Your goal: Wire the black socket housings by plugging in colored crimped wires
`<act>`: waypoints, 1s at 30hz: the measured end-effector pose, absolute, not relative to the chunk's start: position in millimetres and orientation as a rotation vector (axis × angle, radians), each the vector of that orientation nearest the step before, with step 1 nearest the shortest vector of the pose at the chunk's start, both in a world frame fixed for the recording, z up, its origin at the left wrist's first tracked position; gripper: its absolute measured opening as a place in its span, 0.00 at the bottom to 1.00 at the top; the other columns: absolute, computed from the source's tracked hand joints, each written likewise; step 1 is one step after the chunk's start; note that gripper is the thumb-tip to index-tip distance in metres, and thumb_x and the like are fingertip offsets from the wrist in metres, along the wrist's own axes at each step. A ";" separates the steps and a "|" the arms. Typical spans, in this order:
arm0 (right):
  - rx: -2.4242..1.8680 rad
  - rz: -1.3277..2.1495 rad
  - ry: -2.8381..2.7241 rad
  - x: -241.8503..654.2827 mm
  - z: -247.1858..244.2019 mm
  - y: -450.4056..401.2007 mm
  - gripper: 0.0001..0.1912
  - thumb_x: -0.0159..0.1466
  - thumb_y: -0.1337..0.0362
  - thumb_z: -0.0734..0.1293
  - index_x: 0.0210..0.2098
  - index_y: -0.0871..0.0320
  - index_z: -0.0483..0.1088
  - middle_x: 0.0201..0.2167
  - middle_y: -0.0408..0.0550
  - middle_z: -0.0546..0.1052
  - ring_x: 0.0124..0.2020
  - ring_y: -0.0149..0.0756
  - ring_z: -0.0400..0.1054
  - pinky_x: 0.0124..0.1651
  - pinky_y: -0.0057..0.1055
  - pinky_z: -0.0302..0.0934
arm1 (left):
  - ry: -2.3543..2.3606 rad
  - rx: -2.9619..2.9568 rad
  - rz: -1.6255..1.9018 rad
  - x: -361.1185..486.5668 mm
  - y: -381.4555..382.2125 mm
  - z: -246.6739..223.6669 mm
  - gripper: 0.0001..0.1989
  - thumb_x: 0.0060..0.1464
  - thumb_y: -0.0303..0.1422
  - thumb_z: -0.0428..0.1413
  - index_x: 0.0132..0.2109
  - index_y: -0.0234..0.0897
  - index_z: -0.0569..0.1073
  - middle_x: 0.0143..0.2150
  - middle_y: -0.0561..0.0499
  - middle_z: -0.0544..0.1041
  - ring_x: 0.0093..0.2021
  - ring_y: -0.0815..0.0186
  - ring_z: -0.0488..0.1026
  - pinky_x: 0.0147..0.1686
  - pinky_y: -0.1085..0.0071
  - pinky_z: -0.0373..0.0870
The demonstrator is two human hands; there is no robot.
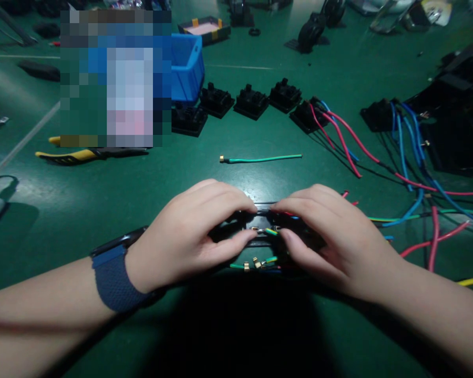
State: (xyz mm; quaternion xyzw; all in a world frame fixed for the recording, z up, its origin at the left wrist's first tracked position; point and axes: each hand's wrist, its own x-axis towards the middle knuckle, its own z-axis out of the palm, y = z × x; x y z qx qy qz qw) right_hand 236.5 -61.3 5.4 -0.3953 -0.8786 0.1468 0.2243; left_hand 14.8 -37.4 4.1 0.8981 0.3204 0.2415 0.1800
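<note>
A black plastic part [263, 242] lies between my two hands near the middle of the view. My left hand [199, 226] grips its left side, thumb at the front and fingers at the back. On the right side, my right hand [329, 236] holds the same part with thumb and fingers. A short green-yellow wire [271, 231] with a metal end runs across the part between my thumbs. Just in front lie small brass terminals [256, 263] on green wires. Both palms hide much of the part.
Beyond my hands lies a green wire [264, 159] with a brass end. Yellow-black pliers [79, 156] are at the left. Black sockets [251, 101] and a blue bin [186, 68] stand farther back. Red and blue wires [408, 136] spread at the right.
</note>
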 end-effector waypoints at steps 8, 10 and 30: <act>-1.189 0.463 -2.382 235.9 5.6 -61.5 0.08 0.62 0.68 0.60 0.39 0.62 0.69 0.29 0.48 0.72 0.32 0.37 0.63 0.33 0.34 0.57 | 0.852 2.563 0.704 12.8 -38.1 3.8 0.09 0.53 0.30 0.58 0.42 0.33 0.72 0.40 0.49 0.75 0.41 0.66 0.71 0.42 0.70 0.67; -1.214 0.473 -2.384 235.3 6.0 -61.4 0.07 0.62 0.67 0.61 0.38 0.61 0.69 0.29 0.47 0.72 0.31 0.37 0.63 0.32 0.33 0.57 | 0.841 2.574 0.695 13.2 -38.1 4.2 0.09 0.53 0.30 0.58 0.42 0.33 0.72 0.40 0.49 0.75 0.41 0.66 0.71 0.42 0.71 0.67; -1.193 0.415 -2.438 237.6 8.4 -61.8 0.07 0.59 0.65 0.61 0.35 0.60 0.67 0.28 0.47 0.71 0.29 0.36 0.63 0.30 0.34 0.56 | 0.851 2.572 0.688 14.8 -37.0 7.2 0.06 0.55 0.33 0.54 0.35 0.34 0.68 0.34 0.48 0.74 0.35 0.65 0.71 0.36 0.69 0.66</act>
